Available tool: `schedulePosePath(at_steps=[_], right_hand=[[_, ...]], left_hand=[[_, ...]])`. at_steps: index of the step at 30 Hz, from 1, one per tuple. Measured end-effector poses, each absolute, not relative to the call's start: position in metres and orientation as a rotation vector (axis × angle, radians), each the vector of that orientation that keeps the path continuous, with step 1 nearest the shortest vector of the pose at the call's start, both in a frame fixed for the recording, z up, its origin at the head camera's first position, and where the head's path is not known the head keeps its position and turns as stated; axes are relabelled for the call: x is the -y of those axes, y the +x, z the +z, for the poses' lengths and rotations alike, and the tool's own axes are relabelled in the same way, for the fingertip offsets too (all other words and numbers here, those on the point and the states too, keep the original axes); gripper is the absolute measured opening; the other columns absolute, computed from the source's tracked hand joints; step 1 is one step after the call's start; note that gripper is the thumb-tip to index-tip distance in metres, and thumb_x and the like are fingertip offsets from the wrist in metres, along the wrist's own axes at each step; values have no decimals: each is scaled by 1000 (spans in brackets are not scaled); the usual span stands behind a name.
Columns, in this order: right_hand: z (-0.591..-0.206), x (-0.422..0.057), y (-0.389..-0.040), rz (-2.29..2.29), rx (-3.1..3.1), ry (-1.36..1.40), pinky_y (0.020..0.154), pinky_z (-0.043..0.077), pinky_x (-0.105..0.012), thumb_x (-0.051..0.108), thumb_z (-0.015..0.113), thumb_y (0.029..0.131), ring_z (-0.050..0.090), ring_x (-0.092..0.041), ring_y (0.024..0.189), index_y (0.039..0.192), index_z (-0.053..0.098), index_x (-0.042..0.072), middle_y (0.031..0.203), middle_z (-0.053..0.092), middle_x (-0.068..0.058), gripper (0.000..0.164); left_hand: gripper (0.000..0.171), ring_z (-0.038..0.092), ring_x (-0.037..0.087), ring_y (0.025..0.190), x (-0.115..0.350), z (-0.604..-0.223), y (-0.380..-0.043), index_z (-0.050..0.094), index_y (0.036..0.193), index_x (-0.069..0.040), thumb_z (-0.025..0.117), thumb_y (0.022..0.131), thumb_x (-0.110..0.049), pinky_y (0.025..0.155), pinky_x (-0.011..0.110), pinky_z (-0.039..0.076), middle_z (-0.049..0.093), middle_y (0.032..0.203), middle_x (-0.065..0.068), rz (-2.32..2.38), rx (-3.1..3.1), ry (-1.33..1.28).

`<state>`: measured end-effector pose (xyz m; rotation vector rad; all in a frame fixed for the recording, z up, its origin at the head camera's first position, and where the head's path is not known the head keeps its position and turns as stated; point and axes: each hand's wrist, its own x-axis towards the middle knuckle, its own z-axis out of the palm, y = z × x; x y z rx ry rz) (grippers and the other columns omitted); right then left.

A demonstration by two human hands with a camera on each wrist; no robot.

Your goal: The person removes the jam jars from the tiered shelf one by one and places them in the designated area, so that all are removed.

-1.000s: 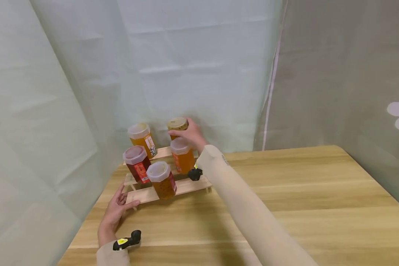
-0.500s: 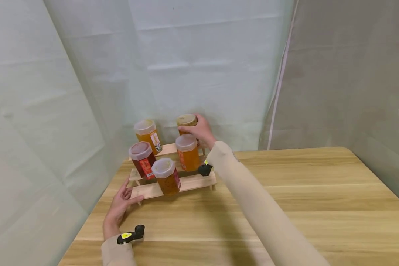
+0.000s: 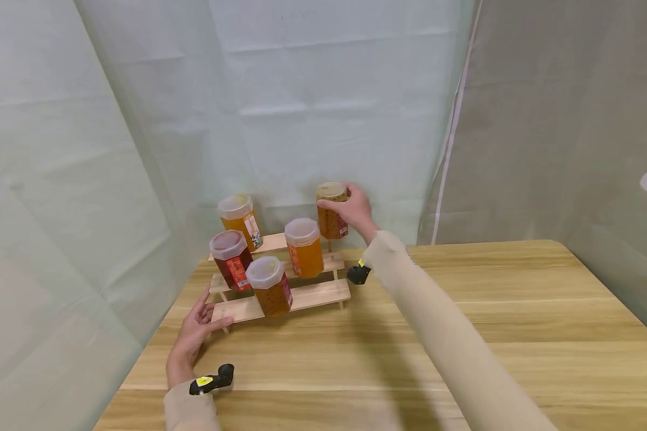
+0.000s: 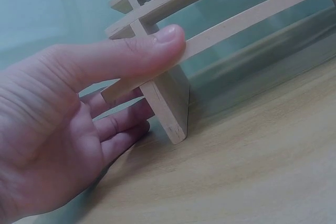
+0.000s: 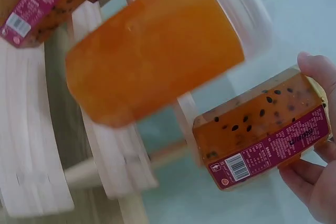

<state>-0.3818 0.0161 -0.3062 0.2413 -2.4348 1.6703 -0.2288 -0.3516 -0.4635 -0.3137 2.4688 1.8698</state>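
In the head view my right hand (image 3: 356, 209) grips a jar of seeded orange jam (image 3: 330, 222) near its lid, at the right end of the rack's top step. The right wrist view shows this jar (image 5: 257, 129) upright against the step's end, its maroon label and black seeds visible. My left hand (image 4: 68, 93) pinches the left end of the wooden stepped rack's (image 4: 236, 24) lowest board, thumb on top and fingers underneath. In front of the held jar, a plain orange jar (image 3: 305, 251) stands on the middle step.
A yellow-orange jar (image 3: 237, 221) stands at the top left of the rack and a dark red jar (image 3: 230, 260) on the middle left. Another seeded jar (image 3: 269, 287) is on the lowest step. The wooden table (image 3: 490, 323) extends right; pale curtains (image 3: 329, 90) hang close behind.
My right hand has shifted the seeded jar rightward along the top step, out from behind the plain orange jar. My left hand keeps its hold on the rack. The head view turned slightly at first.
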Motion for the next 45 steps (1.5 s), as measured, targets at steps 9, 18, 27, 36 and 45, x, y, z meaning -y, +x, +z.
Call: schedulePosePath(at_steps=[9,18,27,36,45], right_hand=[[-312,-83,-384,1591,2438,114,100,50,-46,44,78,80,58,-30,116,135,51,9,131,60,-13,71],[-327,-139,-378,1557,2440,-37,104,47,-50,44,77,80,54,-34,123,144,44,7,138,54,-18,81],[-369,-164,-364,1587,2428,-147,109,44,-48,44,76,82,51,-35,128,145,41,3,142,52,-19,83],[-393,-200,-358,1382,2445,-273,107,44,-50,47,75,81,52,-38,127,144,41,-1,140,53,-23,86],[-414,-231,-350,1287,2436,-313,106,43,-52,47,73,83,52,-41,125,144,38,-1,138,53,-27,86]], left_hand=[[104,27,31,143,346,-463,-228,-1,158,-28,74,87,-15,106,20,35,25,155,20,1847,-2492,-270],[104,17,38,147,348,-460,-234,-3,158,-23,73,87,-14,123,52,14,18,157,24,1890,-2461,-230],[104,15,39,148,355,-463,-230,-7,157,-23,71,89,-12,123,53,13,17,157,25,1877,-2452,-254],[105,17,41,147,350,-462,-232,-8,157,-22,71,89,-15,122,55,14,19,156,27,1870,-2479,-230],[104,19,39,147,347,-462,-232,-4,158,-22,72,88,-15,122,52,16,20,155,24,1891,-2465,-239]])
